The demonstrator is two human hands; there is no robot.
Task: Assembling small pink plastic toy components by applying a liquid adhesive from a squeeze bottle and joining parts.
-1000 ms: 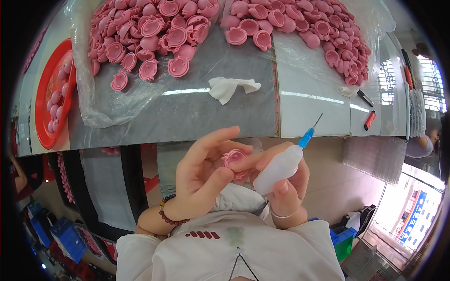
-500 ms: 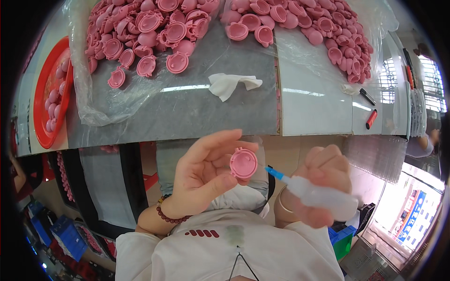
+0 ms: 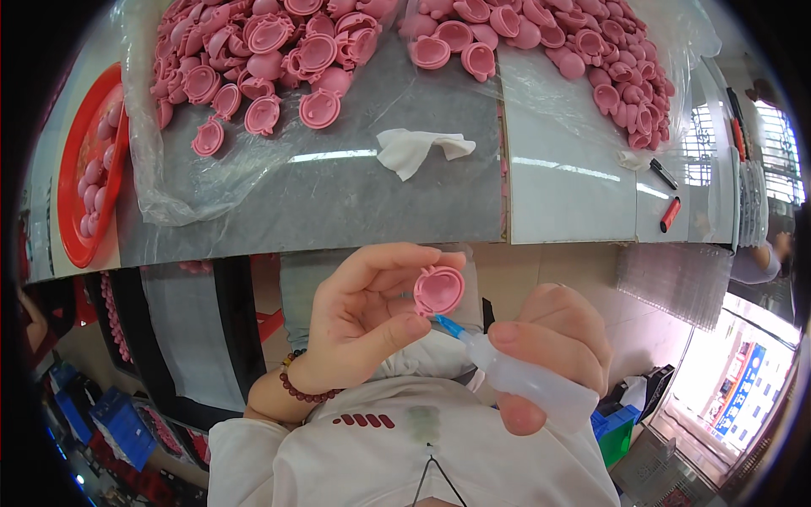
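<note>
A pink plastic half-shell (image 3: pixel 440 289) with small side tabs is held by my left hand (image 3: pixel 359 308) between thumb and fingers, its hollow face up toward me. In my right hand (image 3: pixel 557 346) is a translucent white squeeze bottle (image 3: pixel 534 378), gripped round its body. The bottle's blue nozzle tip (image 3: pixel 449 324) is at the lower rim of the shell; whether it touches I cannot tell. Both hands are in front of the table's near edge, over my lap.
Heaps of pink half-shells (image 3: pixel 317 52) (image 3: pixel 621 72) lie on clear plastic sheeting on the grey table (image 3: pixel 338 203). A white cloth (image 3: pixel 416 152) lies mid-table. At left stands a red basin (image 3: pixel 74 241) with pink pieces; at right, a black marker (image 3: pixel 663 174) and a red one (image 3: pixel 670 215).
My right hand has brought the bottle left and slightly down, its nozzle moving from right of the shell to the shell's lower rim. The shell has tilted slightly in my left hand.
</note>
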